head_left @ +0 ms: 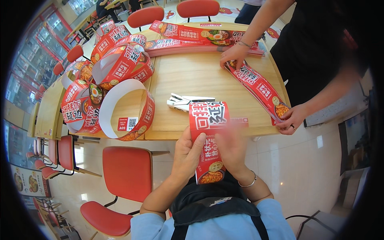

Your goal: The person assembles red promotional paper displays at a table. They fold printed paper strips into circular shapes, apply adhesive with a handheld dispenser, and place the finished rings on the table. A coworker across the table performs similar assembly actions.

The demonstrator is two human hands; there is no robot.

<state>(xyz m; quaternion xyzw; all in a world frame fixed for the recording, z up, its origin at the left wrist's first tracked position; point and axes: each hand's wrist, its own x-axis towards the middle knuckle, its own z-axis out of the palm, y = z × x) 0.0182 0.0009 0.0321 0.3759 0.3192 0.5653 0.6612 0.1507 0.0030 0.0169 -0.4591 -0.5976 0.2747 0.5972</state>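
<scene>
A printed red paper band (pixel 209 154) hangs in front of my chest, its upper end curled over near the table's front edge. My left hand (pixel 186 155) is closed on its left side, the thumb lying on the printed face. Against the band's right side is my right hand (pixel 233 150), a bracelet on its wrist; motion smears its fingers, so their grip does not show. Just beyond the band, a white and metal plier-type stapler (pixel 188 102) lies on the wooden table (pixel 180 76).
Paper bands closed into rings (pixel 127 107) crowd the table's left side. Flat bands (pixel 196 44) are stacked along the far edge. At the right, a co-worker in dark clothes holds down more flat bands (pixel 258 90) with both hands. A red chair (pixel 128 173) stands at my left.
</scene>
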